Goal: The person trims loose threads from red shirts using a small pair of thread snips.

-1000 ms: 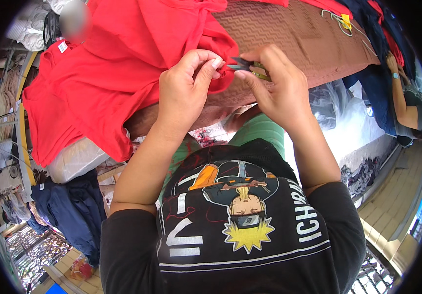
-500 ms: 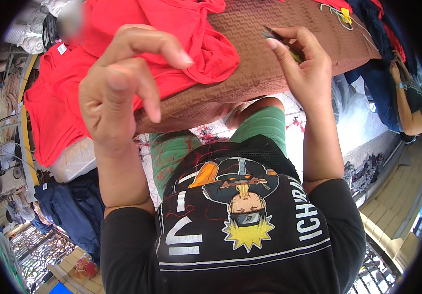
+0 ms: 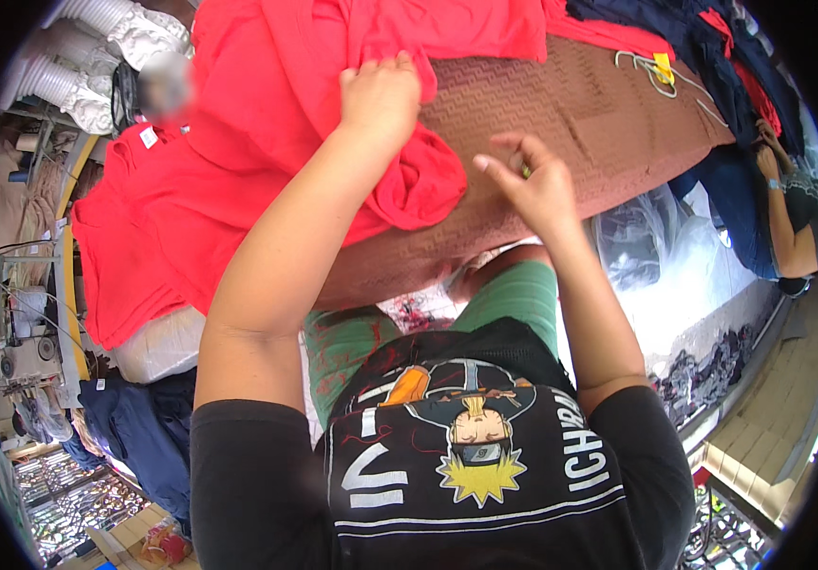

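Observation:
My left hand (image 3: 382, 95) reaches out over the red garment (image 3: 266, 123), its fingers curled and pinching a fold of the fabric. Part of that cloth bunches beside the knuckles. Just off the garment's bunched near end, over the brown patterned cover (image 3: 561, 114), is my right hand (image 3: 537, 185). Thread snips (image 3: 526, 172) are tucked in its palm; only a small yellow-green bit shows between the fingers, and the blades are hidden. Its thumb and forefinger are apart.
Dark navy clothes (image 3: 138, 432) hang at the left. A grey cord with a yellow tag (image 3: 664, 71) lies at the far right of the cover. Clear plastic (image 3: 637, 242) is below at the right. Another person's arm (image 3: 784, 209) appears at the right edge.
My left hand has moved from in the air forward onto the red garment and taken hold of it. My right hand has come lower and leftward, with the snips turned into the palm.

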The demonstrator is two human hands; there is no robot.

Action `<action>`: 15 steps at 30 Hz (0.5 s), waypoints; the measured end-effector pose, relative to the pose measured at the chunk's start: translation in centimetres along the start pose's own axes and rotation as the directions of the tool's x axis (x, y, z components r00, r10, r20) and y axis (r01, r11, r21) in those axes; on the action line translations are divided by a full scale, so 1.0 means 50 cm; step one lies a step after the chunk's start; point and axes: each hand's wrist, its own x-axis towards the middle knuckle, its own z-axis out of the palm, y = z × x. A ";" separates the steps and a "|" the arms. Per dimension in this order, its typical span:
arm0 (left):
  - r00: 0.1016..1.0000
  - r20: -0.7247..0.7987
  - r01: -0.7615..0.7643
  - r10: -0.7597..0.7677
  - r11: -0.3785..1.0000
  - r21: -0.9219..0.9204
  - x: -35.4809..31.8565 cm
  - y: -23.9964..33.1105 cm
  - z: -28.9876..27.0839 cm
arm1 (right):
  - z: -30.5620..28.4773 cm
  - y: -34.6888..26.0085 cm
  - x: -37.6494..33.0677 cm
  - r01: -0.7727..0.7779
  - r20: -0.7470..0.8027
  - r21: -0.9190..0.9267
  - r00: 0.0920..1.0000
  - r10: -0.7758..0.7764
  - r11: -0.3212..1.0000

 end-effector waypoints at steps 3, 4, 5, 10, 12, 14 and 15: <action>0.932 0.363 0.230 -0.010 0.790 -0.568 0.026 -0.043 -0.083 | 0.013 -0.014 -0.017 -0.118 0.092 0.157 0.990 0.104 0.981; 0.945 0.328 0.265 -0.010 0.610 -0.747 0.013 -0.049 -0.105 | 0.012 -0.016 -0.014 -0.158 0.130 0.194 0.982 0.134 0.968; 0.956 0.293 0.277 -0.019 0.390 -0.878 -0.005 -0.054 -0.126 | 0.011 -0.017 -0.003 -0.150 0.153 0.275 0.982 0.111 0.950; 0.969 0.235 0.226 -0.074 -0.112 -0.968 -0.057 -0.081 -0.166 | 0.011 -0.036 0.024 -0.259 0.328 0.559 0.941 0.077 0.788; 0.981 0.184 0.166 -0.068 -0.210 -0.963 -0.066 -0.078 -0.165 | 0.021 -0.071 0.024 -0.165 0.242 0.630 0.970 0.010 0.759; 0.975 0.223 0.219 -0.022 -0.115 -0.969 -0.074 -0.081 -0.163 | 0.008 -0.103 0.024 -0.221 0.271 0.694 0.962 0.036 0.686; 0.970 0.242 0.242 0.004 -0.071 -0.968 -0.077 -0.081 -0.161 | -0.007 -0.117 0.025 -0.322 0.346 0.711 0.934 0.087 0.625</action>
